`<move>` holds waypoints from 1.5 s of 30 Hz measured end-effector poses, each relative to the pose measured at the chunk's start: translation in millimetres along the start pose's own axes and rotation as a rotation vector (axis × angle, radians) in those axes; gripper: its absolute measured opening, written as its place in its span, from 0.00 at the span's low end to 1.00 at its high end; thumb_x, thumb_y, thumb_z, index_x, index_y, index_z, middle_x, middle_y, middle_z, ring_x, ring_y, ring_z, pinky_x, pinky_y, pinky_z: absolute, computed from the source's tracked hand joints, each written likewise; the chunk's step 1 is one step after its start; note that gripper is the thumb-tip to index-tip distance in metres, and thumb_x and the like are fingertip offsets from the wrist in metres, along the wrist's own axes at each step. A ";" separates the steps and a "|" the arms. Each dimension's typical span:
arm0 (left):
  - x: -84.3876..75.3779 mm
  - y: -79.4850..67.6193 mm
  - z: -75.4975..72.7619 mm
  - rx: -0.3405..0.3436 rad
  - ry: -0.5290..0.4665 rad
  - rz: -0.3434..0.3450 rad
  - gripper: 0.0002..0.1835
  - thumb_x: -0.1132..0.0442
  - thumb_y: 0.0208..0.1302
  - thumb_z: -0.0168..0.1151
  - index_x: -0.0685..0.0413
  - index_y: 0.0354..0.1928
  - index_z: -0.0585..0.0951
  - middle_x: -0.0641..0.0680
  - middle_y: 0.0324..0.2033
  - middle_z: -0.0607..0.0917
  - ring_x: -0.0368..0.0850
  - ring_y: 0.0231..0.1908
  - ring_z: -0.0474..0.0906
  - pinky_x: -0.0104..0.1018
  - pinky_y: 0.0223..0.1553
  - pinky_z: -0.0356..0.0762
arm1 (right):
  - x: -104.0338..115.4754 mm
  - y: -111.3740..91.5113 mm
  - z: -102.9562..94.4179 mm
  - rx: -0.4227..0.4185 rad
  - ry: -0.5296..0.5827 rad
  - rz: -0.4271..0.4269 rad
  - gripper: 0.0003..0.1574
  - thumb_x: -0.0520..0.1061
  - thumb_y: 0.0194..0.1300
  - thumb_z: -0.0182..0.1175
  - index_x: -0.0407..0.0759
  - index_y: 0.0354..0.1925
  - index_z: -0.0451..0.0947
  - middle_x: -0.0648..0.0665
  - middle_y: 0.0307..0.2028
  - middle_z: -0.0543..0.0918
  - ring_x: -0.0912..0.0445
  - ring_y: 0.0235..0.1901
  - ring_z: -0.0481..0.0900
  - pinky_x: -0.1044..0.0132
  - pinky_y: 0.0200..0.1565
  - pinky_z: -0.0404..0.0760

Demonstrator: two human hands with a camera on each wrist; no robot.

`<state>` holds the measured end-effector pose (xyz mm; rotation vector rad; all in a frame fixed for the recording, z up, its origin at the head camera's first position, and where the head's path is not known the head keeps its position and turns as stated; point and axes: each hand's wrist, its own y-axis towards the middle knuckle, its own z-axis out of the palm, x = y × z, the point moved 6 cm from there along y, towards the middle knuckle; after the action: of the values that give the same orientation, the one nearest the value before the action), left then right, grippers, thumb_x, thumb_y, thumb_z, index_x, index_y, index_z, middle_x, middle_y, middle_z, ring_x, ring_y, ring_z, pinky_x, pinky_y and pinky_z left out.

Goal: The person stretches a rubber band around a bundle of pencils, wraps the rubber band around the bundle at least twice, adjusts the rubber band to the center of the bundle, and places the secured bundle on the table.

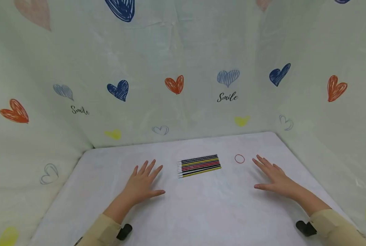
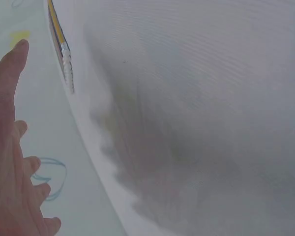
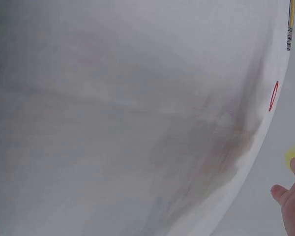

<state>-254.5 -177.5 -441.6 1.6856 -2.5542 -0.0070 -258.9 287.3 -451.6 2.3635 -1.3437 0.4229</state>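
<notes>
A row of slim pencils (image 1: 199,165) lies flat on the white worktop (image 1: 207,212), side by side and touching, toward its far edge and between the two hands. Their barrels are black, yellow and red, and their pale, silvery ends line up toward the left, with the row tilted slightly so that its right end sits farther back. Just beside that right end, apart from it, a thin red rubber band (image 1: 235,158) lies in a rounded loop

The left hand (image 1: 141,184) is released, its fingers spread and its thumb pointing toward the pencils, near their pale ends. The right hand (image 1: 275,179) is likewise released, fingers extended and thumb held apart, with its fingertips near the rubber band. Both wrist views show soft shadows on the worktop. Each arm wears a beige sleeve (image 1: 336,227), with a black device (image 1: 306,228) at the cuff. Behind and around the worktop hangs a pale sheet (image 1: 201,112) printed with coloured hearts and the word "Smile"
</notes>
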 end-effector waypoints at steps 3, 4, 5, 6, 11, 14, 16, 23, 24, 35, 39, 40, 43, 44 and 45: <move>-5.6 9.3 1.3 0.013 -0.020 -0.002 0.53 0.25 0.51 0.60 0.44 0.74 0.60 0.59 0.74 0.54 0.62 0.72 0.48 0.66 0.64 0.50 | 4.2 7.0 3.0 -0.008 0.057 0.005 0.58 0.58 0.58 0.69 0.46 0.76 0.50 0.36 0.74 0.49 0.32 0.69 0.49 0.30 0.59 0.50; -7.3 13.2 1.9 0.018 -0.032 -0.003 0.53 0.26 0.50 0.61 0.44 0.75 0.59 0.59 0.74 0.54 0.62 0.72 0.48 0.65 0.64 0.50 | 5.0 10.0 4.4 -0.013 0.077 0.013 0.58 0.58 0.58 0.70 0.46 0.76 0.50 0.36 0.74 0.50 0.33 0.69 0.50 0.30 0.59 0.51; -8.8 17.6 2.8 0.024 -0.044 -0.005 0.54 0.26 0.50 0.62 0.44 0.75 0.59 0.59 0.74 0.54 0.62 0.72 0.49 0.65 0.65 0.50 | 6.2 13.0 5.8 -0.016 0.105 0.025 0.58 0.57 0.58 0.70 0.46 0.75 0.50 0.36 0.74 0.50 0.33 0.69 0.50 0.29 0.58 0.53; -9.8 22.3 3.7 0.030 -0.061 -0.007 0.54 0.27 0.49 0.64 0.43 0.75 0.58 0.59 0.74 0.54 0.62 0.72 0.49 0.64 0.65 0.50 | 7.3 16.5 7.2 -0.017 0.134 0.039 0.58 0.55 0.58 0.70 0.46 0.75 0.50 0.36 0.74 0.51 0.33 0.69 0.50 0.29 0.58 0.53; -14.5 41.1 6.1 0.062 -0.146 -0.020 0.56 0.29 0.48 0.68 0.43 0.75 0.56 0.59 0.74 0.53 0.61 0.72 0.50 0.61 0.66 0.48 | 13.1 35.4 15.5 0.000 0.255 0.119 0.58 0.54 0.58 0.71 0.49 0.76 0.49 0.37 0.73 0.52 0.34 0.70 0.49 0.31 0.61 0.53; -17.9 49.1 6.5 0.077 -0.165 -0.022 0.57 0.30 0.47 0.68 0.43 0.76 0.56 0.59 0.74 0.53 0.60 0.72 0.50 0.61 0.67 0.48 | 17.9 46.1 19.8 0.018 0.263 0.129 0.57 0.55 0.57 0.71 0.49 0.75 0.51 0.37 0.73 0.54 0.36 0.70 0.50 0.32 0.62 0.54; -21.3 53.7 5.4 0.082 -0.181 -0.016 0.57 0.31 0.47 0.69 0.44 0.76 0.56 0.59 0.74 0.54 0.60 0.71 0.51 0.60 0.67 0.49 | 21.1 52.3 23.4 0.033 0.255 0.135 0.57 0.56 0.56 0.72 0.49 0.75 0.52 0.38 0.72 0.55 0.37 0.70 0.52 0.32 0.61 0.55; -44.1 75.9 0.2 0.121 -0.406 0.060 0.56 0.39 0.49 0.74 0.47 0.75 0.56 0.59 0.73 0.56 0.59 0.71 0.52 0.55 0.67 0.54 | 31.7 80.6 39.1 0.075 0.326 0.149 0.56 0.53 0.53 0.75 0.49 0.73 0.58 0.41 0.71 0.60 0.37 0.67 0.58 0.36 0.62 0.58; -46.9 79.4 0.3 0.127 -0.432 0.067 0.56 0.40 0.49 0.75 0.47 0.75 0.56 0.58 0.73 0.56 0.58 0.71 0.52 0.54 0.67 0.54 | 32.7 84.7 41.2 0.078 0.326 0.148 0.56 0.53 0.53 0.75 0.49 0.73 0.58 0.41 0.71 0.60 0.36 0.67 0.58 0.36 0.62 0.58; -58.3 100.7 6.5 0.180 -0.511 0.080 0.58 0.44 0.45 0.79 0.43 0.76 0.54 0.55 0.74 0.53 0.54 0.72 0.49 0.51 0.67 0.54 | 38.3 115.5 54.7 0.060 0.340 0.155 0.53 0.50 0.49 0.77 0.49 0.70 0.64 0.41 0.68 0.66 0.37 0.66 0.59 0.38 0.62 0.59; -56.8 115.5 13.5 0.165 -0.533 0.078 0.56 0.47 0.46 0.79 0.42 0.75 0.56 0.54 0.74 0.54 0.52 0.72 0.50 0.49 0.68 0.54 | 41.8 128.0 60.7 0.062 0.400 0.067 0.52 0.46 0.48 0.77 0.43 0.68 0.65 0.41 0.66 0.69 0.40 0.68 0.58 0.41 0.65 0.54; -56.1 119.1 15.3 0.160 -0.544 0.077 0.56 0.48 0.45 0.80 0.42 0.75 0.57 0.54 0.74 0.55 0.52 0.72 0.50 0.48 0.68 0.54 | 42.6 130.7 62.6 0.065 0.412 0.044 0.52 0.45 0.48 0.78 0.41 0.68 0.66 0.41 0.66 0.69 0.40 0.68 0.58 0.41 0.66 0.54; -53.4 126.5 20.6 0.158 -0.586 0.063 0.54 0.50 0.44 0.81 0.43 0.73 0.61 0.53 0.72 0.59 0.50 0.71 0.53 0.47 0.68 0.54 | 44.1 137.6 69.8 0.074 0.441 0.008 0.49 0.44 0.47 0.78 0.39 0.65 0.67 0.40 0.64 0.71 0.39 0.68 0.59 0.41 0.66 0.54; -52.6 127.7 22.7 0.162 -0.592 0.059 0.54 0.50 0.44 0.81 0.43 0.73 0.62 0.52 0.71 0.61 0.50 0.71 0.55 0.46 0.67 0.55 | 44.8 139.6 72.8 0.081 0.451 0.004 0.48 0.44 0.47 0.78 0.39 0.64 0.68 0.40 0.63 0.72 0.39 0.68 0.59 0.41 0.66 0.54; -51.9 128.6 25.1 0.167 -0.597 0.057 0.53 0.50 0.44 0.81 0.43 0.72 0.63 0.52 0.71 0.62 0.50 0.70 0.56 0.46 0.67 0.55 | 45.9 141.4 75.5 0.088 0.465 0.005 0.47 0.43 0.47 0.78 0.38 0.63 0.68 0.40 0.63 0.72 0.39 0.68 0.59 0.41 0.66 0.54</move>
<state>-354.0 -80.1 -463.7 1.8970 -3.0984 -0.3553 -353.4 151.5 -472.0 2.1422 -1.1276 0.9802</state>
